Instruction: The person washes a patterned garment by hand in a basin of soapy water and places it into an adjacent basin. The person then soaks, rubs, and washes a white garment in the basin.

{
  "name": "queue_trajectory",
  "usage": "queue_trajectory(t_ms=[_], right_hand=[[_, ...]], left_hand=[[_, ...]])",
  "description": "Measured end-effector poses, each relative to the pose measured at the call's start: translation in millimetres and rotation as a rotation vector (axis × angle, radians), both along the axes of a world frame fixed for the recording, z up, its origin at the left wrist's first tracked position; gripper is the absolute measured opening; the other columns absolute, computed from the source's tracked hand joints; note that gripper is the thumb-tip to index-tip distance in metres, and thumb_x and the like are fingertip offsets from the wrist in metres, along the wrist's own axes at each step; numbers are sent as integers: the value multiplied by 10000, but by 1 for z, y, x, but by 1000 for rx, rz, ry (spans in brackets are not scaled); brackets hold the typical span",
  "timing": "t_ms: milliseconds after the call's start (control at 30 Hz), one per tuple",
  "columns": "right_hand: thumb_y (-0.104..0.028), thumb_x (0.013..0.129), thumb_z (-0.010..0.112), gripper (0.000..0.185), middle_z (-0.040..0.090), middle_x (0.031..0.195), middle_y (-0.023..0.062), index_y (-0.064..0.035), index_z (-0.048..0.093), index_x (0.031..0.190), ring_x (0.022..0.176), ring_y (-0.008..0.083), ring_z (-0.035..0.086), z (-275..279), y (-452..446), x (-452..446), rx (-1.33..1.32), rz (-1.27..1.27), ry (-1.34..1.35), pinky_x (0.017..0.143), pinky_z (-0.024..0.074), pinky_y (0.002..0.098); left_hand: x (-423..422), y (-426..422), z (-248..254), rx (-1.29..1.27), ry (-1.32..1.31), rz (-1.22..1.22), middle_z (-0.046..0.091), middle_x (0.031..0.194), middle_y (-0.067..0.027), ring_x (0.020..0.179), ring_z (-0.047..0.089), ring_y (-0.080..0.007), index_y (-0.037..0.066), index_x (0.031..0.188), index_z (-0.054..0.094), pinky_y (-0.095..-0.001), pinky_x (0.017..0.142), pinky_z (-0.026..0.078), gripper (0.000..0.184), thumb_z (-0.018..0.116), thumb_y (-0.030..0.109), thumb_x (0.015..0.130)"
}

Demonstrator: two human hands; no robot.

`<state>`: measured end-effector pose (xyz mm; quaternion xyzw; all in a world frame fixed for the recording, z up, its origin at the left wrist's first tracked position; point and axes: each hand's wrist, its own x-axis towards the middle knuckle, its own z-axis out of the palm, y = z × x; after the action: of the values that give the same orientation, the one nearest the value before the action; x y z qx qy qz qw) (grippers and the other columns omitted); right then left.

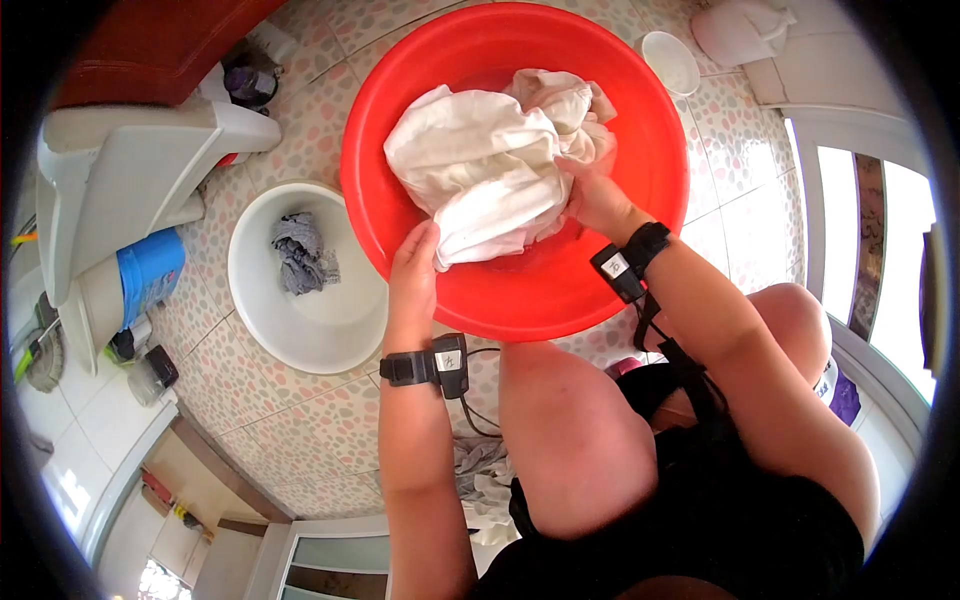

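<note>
A wet-looking white garment [490, 150] lies bunched in a large red basin [520, 320] in front of me. At the garment's near left edge, my left hand [413, 268] pinches the cloth between thumb and fingers, close to the basin's rim. My right hand [597, 200] grips the same garment at its right side, over the inside of the basin. Some of the right fingers are hidden by folds of cloth. Beyond the right hand, a crumpled part of the garment rests against the basin's far side.
Left of the red basin stands a white basin [250, 290] with a grey cloth [300, 252] in it. A small white bowl [670, 62] and a pale pink jug [740, 30] are at the far right. A blue container [150, 272] stands at the left on the tiled floor [290, 440].
</note>
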<state>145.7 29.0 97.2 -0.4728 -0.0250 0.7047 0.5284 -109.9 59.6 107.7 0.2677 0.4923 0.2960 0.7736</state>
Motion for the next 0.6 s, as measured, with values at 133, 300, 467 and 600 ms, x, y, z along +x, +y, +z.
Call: queue_trajectory(t_ms=[133, 300, 467, 600], right_hand=[[-208, 886, 460, 428, 484, 1181, 80, -66, 349, 1274, 1122, 216, 441, 16, 25, 13, 198, -159, -361, 921, 385, 342], [-177, 865, 491, 267, 547, 1016, 40, -53, 503, 1101, 942, 144, 504, 72, 44, 46, 52, 142, -425, 818, 411, 278], [-160, 844, 515, 151, 570, 840, -15, -47, 593, 906, 798, 77, 503, 111, 50, 43, 108, 210, -646, 728, 399, 204], [-137, 847, 495, 152, 550, 857, -30, -49, 582, 935, 796, 66, 493, 115, 45, 43, 215, 376, -722, 735, 394, 209]], left_hand=[[-2, 1, 3, 57, 16, 68, 577, 1064, -88, 979, 547, -154, -22, 1108, 515, -276, 846, 424, 294, 478, 186, 903], [7, -1, 22, 80, -27, 214, 569, 1062, -93, 978, 543, -157, -30, 1102, 507, -288, 859, 426, 278, 484, 157, 897], [15, 3, 44, 62, -73, 336, 565, 1058, -84, 971, 539, -148, -23, 1091, 510, -281, 837, 435, 261, 491, 148, 894], [11, 2, 46, 95, -13, 346, 577, 985, -69, 920, 535, -136, -21, 1009, 535, -265, 815, 420, 202, 495, 120, 870]])
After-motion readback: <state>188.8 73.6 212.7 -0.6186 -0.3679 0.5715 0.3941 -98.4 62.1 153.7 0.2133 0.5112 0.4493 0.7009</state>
